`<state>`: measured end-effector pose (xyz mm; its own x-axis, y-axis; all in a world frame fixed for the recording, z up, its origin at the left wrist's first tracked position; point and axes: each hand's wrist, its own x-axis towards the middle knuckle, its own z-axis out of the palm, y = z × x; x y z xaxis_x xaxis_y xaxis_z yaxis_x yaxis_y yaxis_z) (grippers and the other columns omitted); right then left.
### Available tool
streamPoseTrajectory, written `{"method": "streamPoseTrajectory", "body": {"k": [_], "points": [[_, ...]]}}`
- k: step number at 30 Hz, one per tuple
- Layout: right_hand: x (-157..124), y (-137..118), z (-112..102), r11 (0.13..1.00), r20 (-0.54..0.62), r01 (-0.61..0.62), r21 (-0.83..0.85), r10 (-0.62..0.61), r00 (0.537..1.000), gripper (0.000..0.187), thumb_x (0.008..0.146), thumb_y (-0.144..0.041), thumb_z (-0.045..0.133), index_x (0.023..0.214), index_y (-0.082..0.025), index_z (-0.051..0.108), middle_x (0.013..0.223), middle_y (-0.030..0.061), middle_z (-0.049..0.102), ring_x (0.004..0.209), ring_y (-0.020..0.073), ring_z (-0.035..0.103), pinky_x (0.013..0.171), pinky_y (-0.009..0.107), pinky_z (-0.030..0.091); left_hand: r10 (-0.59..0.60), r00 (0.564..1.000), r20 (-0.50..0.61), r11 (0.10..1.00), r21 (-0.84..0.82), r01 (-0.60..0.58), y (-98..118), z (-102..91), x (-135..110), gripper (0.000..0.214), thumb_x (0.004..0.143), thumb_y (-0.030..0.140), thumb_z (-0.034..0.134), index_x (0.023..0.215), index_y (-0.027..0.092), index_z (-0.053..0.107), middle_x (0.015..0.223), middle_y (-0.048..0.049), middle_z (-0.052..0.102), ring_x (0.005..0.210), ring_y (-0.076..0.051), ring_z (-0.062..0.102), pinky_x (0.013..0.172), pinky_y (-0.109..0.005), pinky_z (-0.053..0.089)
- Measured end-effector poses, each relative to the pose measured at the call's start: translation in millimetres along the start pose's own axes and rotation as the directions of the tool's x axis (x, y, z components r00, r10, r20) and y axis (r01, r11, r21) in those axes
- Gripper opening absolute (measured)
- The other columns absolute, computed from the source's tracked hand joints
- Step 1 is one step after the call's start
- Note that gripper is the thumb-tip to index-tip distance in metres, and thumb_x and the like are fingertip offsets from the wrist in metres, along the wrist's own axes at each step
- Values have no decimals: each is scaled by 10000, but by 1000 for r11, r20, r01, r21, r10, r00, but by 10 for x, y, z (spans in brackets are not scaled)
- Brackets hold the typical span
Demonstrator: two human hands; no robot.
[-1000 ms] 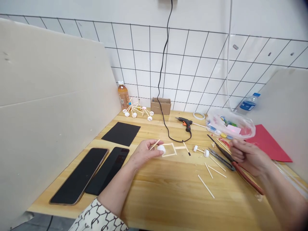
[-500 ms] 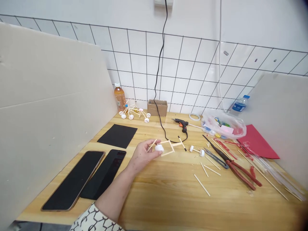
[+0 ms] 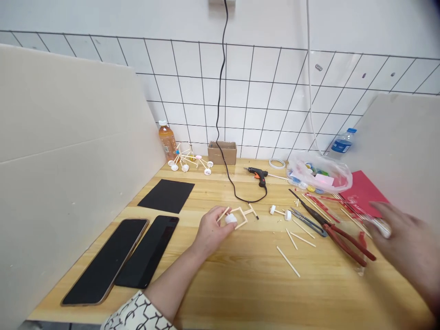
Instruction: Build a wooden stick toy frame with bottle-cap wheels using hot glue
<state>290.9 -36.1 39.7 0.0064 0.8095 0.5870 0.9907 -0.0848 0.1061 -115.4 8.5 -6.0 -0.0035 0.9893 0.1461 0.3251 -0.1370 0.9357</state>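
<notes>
My left hand (image 3: 212, 231) is closed on a small frame of glued wooden sticks (image 3: 244, 221), pinching it at its near left end. Among the frame's sticks, by my thumb and fingers, is a white bottle cap (image 3: 231, 219). A T-shaped end with a black-tipped crossbar points away to the right. My right hand (image 3: 402, 243), blurred by motion, hangs over the right side of the table near the pliers (image 3: 347, 245). Something whitish shows between its thumb and fingers; whether it is held is unclear. Two white caps on a stick form an axle (image 3: 281, 213) right of the frame.
Loose sticks (image 3: 288, 261) and snips (image 3: 309, 222) lie at centre right. Behind are a glue gun (image 3: 257, 175), a bag of caps (image 3: 319, 176) and a cardboard box (image 3: 222, 153). Two phones (image 3: 106, 261) and a black sheet (image 3: 167, 196) lie left, near finished stick models (image 3: 185, 160).
My right hand has come into view from the right. My left hand has shifted slightly right and down with the stick frame, and the frame has turned a little. The camera view has shifted slightly.
</notes>
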Motion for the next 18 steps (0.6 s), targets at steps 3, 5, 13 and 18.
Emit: {"method": "streamPoseTrajectory", "body": {"k": [3, 5, 13, 18], "points": [[69, -786, -35, 945, 69, 208, 251, -232, 970, 260, 840, -364, 459, 956, -207, 631, 1003, 134, 662, 911, 284, 597, 793, 414, 462, 23, 1000, 9, 996, 91, -24, -29, 55, -36, 261, 645, 251, 638, 890, 164, 646, 933, -49, 652, 881, -197, 612, 790, -293, 467], [96, -1237, -21, 900, 253, 259, 351, -358, 899, 255, 860, -314, 440, 956, -196, 644, 1012, 118, 658, 947, 260, 582, 834, 398, 439, 25, 999, 26, 987, 157, -29, -42, 76, -62, 250, 655, 259, 629, 890, 175, 636, 935, -48, 651, 895, -201, 605, 796, -298, 459], [300, -2025, 253, 886, 491, 276, 372, -441, 752, 170, 817, -205, 502, 889, -139, 642, 893, 126, 663, 894, 264, 579, 737, 337, 422, -46, 986, 163, 900, 435, -30, 42, 64, -144, 207, 665, 307, 634, 847, 208, 630, 876, -22, 665, 839, -206, 595, 731, -293, 411], [338, -2092, 363, 889, 539, 273, 369, -444, 716, 178, 840, -187, 461, 875, -143, 630, 894, 130, 659, 893, 260, 586, 685, 311, 397, -104, 959, 265, 828, 558, -65, 90, 55, -153, 230, 709, 392, 610, 852, 214, 635, 867, -29, 656, 809, -192, 593, 685, -265, 395]]}}
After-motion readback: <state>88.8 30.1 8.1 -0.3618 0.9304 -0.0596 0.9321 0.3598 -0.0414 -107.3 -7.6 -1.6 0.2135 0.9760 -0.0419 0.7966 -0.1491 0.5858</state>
